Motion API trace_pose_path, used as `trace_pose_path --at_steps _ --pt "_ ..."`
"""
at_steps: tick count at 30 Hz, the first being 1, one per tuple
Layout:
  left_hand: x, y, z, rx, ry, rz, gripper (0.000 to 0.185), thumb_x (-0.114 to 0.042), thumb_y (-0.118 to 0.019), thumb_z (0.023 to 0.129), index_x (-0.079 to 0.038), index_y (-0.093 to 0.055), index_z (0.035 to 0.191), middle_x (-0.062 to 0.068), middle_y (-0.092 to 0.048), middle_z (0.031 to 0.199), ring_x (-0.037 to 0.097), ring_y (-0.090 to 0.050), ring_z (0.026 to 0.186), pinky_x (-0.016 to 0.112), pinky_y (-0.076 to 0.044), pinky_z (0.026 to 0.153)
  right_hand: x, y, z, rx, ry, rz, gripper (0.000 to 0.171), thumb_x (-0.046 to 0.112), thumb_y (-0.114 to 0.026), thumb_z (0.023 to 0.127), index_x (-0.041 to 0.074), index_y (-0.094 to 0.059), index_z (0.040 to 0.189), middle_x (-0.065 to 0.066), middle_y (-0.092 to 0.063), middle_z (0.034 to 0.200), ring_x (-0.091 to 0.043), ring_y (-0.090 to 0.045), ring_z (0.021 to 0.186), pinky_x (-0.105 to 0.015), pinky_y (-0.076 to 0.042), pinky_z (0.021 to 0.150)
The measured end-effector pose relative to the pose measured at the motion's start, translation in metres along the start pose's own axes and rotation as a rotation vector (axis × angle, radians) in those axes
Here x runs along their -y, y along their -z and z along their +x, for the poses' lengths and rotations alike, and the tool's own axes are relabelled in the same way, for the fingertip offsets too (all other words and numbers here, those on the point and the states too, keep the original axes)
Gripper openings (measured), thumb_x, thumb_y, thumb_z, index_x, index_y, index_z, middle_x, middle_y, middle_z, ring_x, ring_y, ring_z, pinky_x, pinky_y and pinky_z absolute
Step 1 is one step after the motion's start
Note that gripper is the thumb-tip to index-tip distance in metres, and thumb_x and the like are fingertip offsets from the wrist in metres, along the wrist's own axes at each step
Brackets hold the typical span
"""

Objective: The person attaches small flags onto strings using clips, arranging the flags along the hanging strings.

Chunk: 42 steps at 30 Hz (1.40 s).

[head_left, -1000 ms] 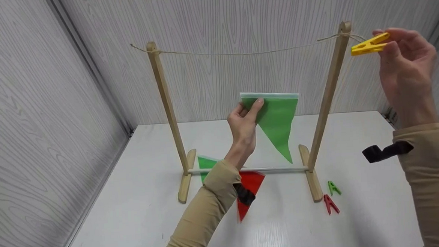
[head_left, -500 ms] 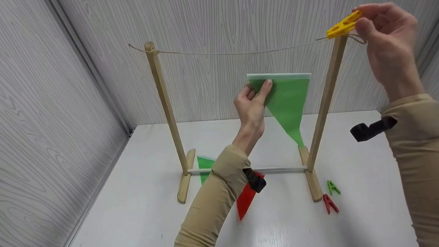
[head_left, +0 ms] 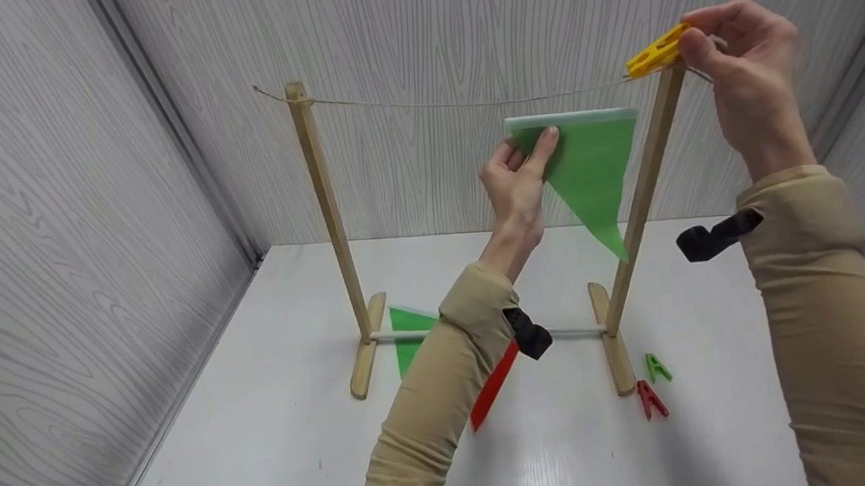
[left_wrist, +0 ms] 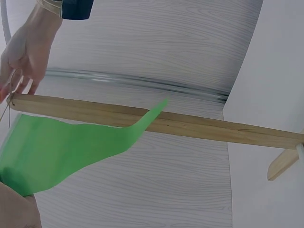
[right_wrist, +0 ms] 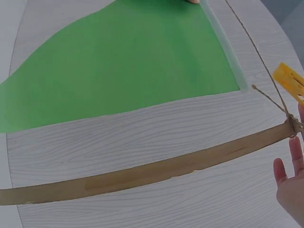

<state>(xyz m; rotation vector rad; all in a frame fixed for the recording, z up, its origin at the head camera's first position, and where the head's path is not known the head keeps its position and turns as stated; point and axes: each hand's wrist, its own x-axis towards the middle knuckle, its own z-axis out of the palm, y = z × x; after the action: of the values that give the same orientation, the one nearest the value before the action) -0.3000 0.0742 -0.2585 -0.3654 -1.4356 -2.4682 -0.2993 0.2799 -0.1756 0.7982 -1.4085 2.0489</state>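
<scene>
Between thumb and fingers, my left hand (head_left: 519, 179) pinches a green triangular pennant (head_left: 595, 168) near the left end of its white top edge. The pennant hangs point down, its top edge a little below the string (head_left: 425, 105). Up by the top of the right wooden post (head_left: 650, 165), my right hand (head_left: 753, 70) pinches a yellow clothespin (head_left: 657, 52) by its handle ends. In the head view the clothespin's nose overlaps the string's right end. The right wrist view shows the yellow clothespin (right_wrist: 290, 80) beside the string, apart from the pennant (right_wrist: 128, 61).
A second wooden post (head_left: 327, 219) carries the string's left end. A white rod (head_left: 574, 332) joins the feet. Behind my left sleeve lie another green pennant (head_left: 408, 340) and a red pennant (head_left: 493, 391). Green (head_left: 658, 367) and red clothespins (head_left: 652, 400) lie by the right foot.
My left hand has raised the green pennant up and to the right, towards the string. My right hand has brought the yellow clothespin up and left to the top of the right post.
</scene>
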Motion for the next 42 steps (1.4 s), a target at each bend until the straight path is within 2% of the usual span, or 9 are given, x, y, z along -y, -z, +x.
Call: trace_pose_path --at_steps 4,8,13,17,23,29,34,39,42 --pt "-0.002 -0.006 0.002 0.008 -0.003 -0.002 0.028 -0.011 -0.069 0.095 0.005 -0.062 0.118 0.021 -0.070 0.114 0.010 -0.068 0.090 0.024 -0.059 0.088 0.001 -0.002 0.004 -0.023 -0.049 0.028 0.020 -0.011 -0.074 0.082 -0.016 -0.064 0.099 -0.017 -0.071 0.090 -0.021 -0.064 0.077 -0.024 -0.058 0.076" --pt "-0.002 -0.010 0.003 0.004 0.013 -0.010 0.028 -0.012 -0.069 0.096 0.004 -0.063 0.118 0.019 -0.071 0.114 0.009 -0.068 0.091 0.023 -0.058 0.089 0.001 -0.001 0.004 -0.007 -0.050 0.001 0.017 -0.011 -0.074 0.082 -0.016 -0.065 0.096 -0.016 -0.072 0.089 -0.020 -0.065 0.076 -0.023 -0.057 0.074" --pt "-0.005 -0.015 0.003 -0.005 0.029 -0.013 0.027 -0.013 -0.069 0.096 0.002 -0.064 0.117 0.017 -0.072 0.117 0.010 -0.069 0.096 0.024 -0.058 0.091 0.001 -0.003 0.005 0.014 -0.010 -0.103 0.017 -0.010 -0.076 0.081 -0.017 -0.067 0.093 -0.013 -0.073 0.087 -0.018 -0.064 0.080 -0.022 -0.056 0.076" --pt "-0.008 -0.018 0.004 -0.007 0.033 -0.005 0.026 -0.014 -0.070 0.095 0.001 -0.064 0.116 0.016 -0.072 0.116 0.012 -0.069 0.098 0.025 -0.058 0.091 0.001 -0.006 0.008 -0.013 0.010 -0.150 0.016 -0.011 -0.080 0.076 -0.016 -0.069 0.087 -0.010 -0.071 0.083 -0.017 -0.061 0.079 -0.022 -0.054 0.073" --pt "-0.008 -0.023 0.004 -0.001 0.041 -0.001 0.028 -0.013 -0.069 0.096 0.004 -0.064 0.118 0.021 -0.070 0.119 0.017 -0.070 0.101 0.027 -0.059 0.091 -0.002 -0.010 0.010 -0.016 0.031 -0.191 0.015 -0.011 -0.082 0.074 -0.015 -0.071 0.082 -0.006 -0.071 0.076 -0.015 -0.053 0.079 -0.021 -0.042 0.078" --pt "-0.010 -0.025 0.004 0.018 0.063 -0.029 0.028 -0.012 -0.069 0.095 0.003 -0.064 0.119 0.019 -0.071 0.118 0.017 -0.071 0.100 0.026 -0.060 0.089 -0.006 -0.013 0.012 -0.005 0.020 -0.186 0.012 -0.012 -0.081 0.074 -0.014 -0.070 0.079 -0.006 -0.070 0.074 -0.016 -0.056 0.078 -0.023 -0.043 0.085" --pt "-0.009 -0.025 0.006 0.031 0.053 -0.050 0.030 -0.009 -0.068 0.096 0.006 -0.062 0.121 0.025 -0.069 0.122 0.019 -0.070 0.098 0.027 -0.060 0.088 -0.007 -0.014 0.012 -0.002 0.047 -0.272 0.012 -0.009 -0.081 0.076 -0.014 -0.070 0.078 -0.004 -0.069 0.074 -0.017 -0.058 0.080 -0.024 -0.044 0.082" --pt "-0.010 -0.025 0.006 0.040 0.045 -0.053 0.030 -0.008 -0.068 0.096 0.006 -0.062 0.121 0.026 -0.068 0.122 0.017 -0.070 0.097 0.027 -0.060 0.087 -0.006 -0.015 0.013 -0.004 0.033 -0.381 0.009 -0.009 -0.080 0.078 -0.012 -0.072 0.079 0.002 -0.066 0.074 -0.013 -0.053 0.089 -0.024 -0.031 0.096" --pt "-0.010 -0.024 0.006 0.042 0.046 -0.053 0.030 -0.008 -0.068 0.096 0.006 -0.062 0.121 0.025 -0.068 0.122 0.017 -0.069 0.096 0.026 -0.060 0.088 -0.005 -0.017 0.013 -0.003 0.035 -0.488 0.005 -0.009 -0.077 0.080 -0.010 -0.073 0.081 0.007 -0.064 0.074 -0.011 -0.049 0.093 -0.025 -0.025 0.097"
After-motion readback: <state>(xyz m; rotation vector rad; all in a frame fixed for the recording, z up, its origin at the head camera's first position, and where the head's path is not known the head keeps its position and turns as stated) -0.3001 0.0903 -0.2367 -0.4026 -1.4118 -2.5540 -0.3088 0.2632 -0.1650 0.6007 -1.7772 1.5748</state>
